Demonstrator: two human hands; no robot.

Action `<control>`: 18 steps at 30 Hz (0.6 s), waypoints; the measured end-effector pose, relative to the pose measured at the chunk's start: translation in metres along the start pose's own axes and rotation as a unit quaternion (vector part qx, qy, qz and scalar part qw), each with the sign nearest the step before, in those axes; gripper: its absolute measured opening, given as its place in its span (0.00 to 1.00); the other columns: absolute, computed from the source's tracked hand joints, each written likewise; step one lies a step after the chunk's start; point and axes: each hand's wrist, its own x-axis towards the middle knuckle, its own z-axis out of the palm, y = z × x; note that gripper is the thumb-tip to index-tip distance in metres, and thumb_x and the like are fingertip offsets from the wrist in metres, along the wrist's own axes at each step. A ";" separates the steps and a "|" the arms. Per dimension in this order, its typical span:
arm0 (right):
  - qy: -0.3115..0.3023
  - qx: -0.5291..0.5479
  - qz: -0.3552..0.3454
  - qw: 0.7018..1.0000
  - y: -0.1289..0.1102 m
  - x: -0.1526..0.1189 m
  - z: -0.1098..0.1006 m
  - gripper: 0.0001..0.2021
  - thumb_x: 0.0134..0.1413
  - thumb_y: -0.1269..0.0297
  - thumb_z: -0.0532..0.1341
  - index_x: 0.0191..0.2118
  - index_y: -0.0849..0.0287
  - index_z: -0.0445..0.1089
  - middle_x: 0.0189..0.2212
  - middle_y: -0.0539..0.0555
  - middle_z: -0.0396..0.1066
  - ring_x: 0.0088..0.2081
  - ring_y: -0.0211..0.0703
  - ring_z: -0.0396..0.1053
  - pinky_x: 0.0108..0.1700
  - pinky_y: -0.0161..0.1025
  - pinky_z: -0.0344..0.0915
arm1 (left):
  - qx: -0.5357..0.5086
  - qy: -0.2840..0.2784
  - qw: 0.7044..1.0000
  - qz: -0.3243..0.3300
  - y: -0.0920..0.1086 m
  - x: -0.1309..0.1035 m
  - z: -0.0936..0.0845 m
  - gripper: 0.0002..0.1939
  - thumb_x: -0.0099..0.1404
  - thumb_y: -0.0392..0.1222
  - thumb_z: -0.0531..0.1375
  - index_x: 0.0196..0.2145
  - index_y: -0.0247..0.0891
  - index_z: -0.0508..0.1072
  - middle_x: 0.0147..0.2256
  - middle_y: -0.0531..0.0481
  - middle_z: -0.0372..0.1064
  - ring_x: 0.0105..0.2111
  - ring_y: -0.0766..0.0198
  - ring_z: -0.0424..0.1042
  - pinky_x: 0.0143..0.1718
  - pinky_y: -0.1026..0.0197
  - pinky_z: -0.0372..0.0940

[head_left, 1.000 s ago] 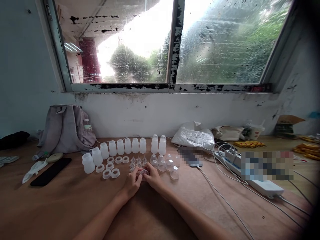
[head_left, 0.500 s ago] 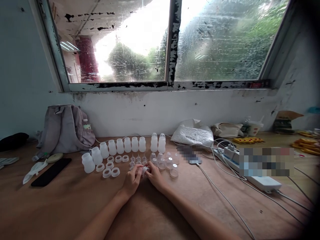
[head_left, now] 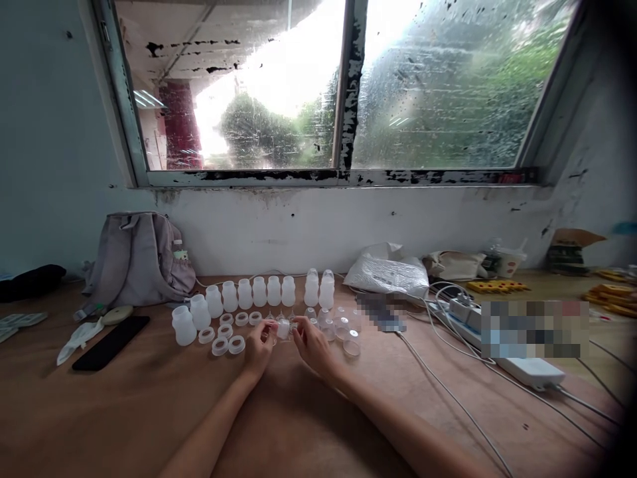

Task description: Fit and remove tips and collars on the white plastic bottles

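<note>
Centrally, a small translucent piece (head_left: 283,328) sits between the fingertips of the left hand (head_left: 257,349) and right hand (head_left: 314,346), over the tabletop (head_left: 293,425); whether either grip pinches it cannot be told. Pale rings (head_left: 237,352) lie to the left, clear domed caps (head_left: 351,346) to the right, frosted bottles (head_left: 184,327) farther back.

This looks like a plain workroom or small workshop. The brown bench (head_left: 124,418) beneath the hands (head_left: 259,348) carries like parts in batches: milky bottles (head_left: 243,292) beyond them, rings (head_left: 237,344) to their left, clear caps (head_left: 351,343) to their right. Farther right lies a power strip (head_left: 532,373) with trailing cables (head_left: 450,408). Ahead, the wall (head_left: 318,229) is stained and the window frame (head_left: 354,86) is flaking.
</note>
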 end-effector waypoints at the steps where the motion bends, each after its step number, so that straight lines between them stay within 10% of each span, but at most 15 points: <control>1: -0.003 -0.019 -0.024 1.000 0.001 0.008 -0.003 0.10 0.54 0.68 0.47 0.42 0.60 0.58 0.30 0.54 0.65 0.28 0.37 0.63 0.29 0.32 0.57 | -0.010 0.025 1.000 -0.008 -0.002 0.002 -0.002 0.15 0.58 0.50 0.51 0.33 0.37 0.69 0.31 0.47 0.69 0.30 0.63 0.68 0.30 0.64 0.62; 4: -0.037 -0.081 -0.064 0.994 0.007 0.041 -0.008 0.11 0.55 0.68 0.45 0.42 0.60 0.58 0.37 0.56 0.64 0.28 0.37 0.63 0.27 0.31 0.56 | -0.039 0.082 0.995 -0.037 -0.008 0.010 -0.009 0.14 0.55 0.51 0.54 0.33 0.37 0.69 0.31 0.48 0.69 0.28 0.63 0.68 0.28 0.65 0.62; 10: -0.037 -0.181 0.088 0.979 0.029 0.109 0.004 0.17 0.52 0.71 0.48 0.49 0.59 0.53 0.43 0.59 0.61 0.33 0.41 0.65 0.29 0.34 0.56 | -0.163 0.120 0.972 -0.123 -0.018 0.016 -0.012 0.16 0.50 0.50 0.58 0.32 0.36 0.70 0.27 0.49 0.66 0.26 0.64 0.66 0.20 0.68 0.60; 18: -0.052 -0.176 0.095 0.978 0.036 0.107 0.003 0.04 0.51 0.67 0.53 0.34 0.60 0.61 0.30 0.56 0.66 0.30 0.41 0.65 0.30 0.35 0.57 | -0.317 0.147 0.905 -0.243 -0.024 0.017 -0.011 0.16 0.46 0.47 0.62 0.32 0.35 0.70 0.29 0.49 0.66 0.26 0.68 0.66 0.19 0.69 0.60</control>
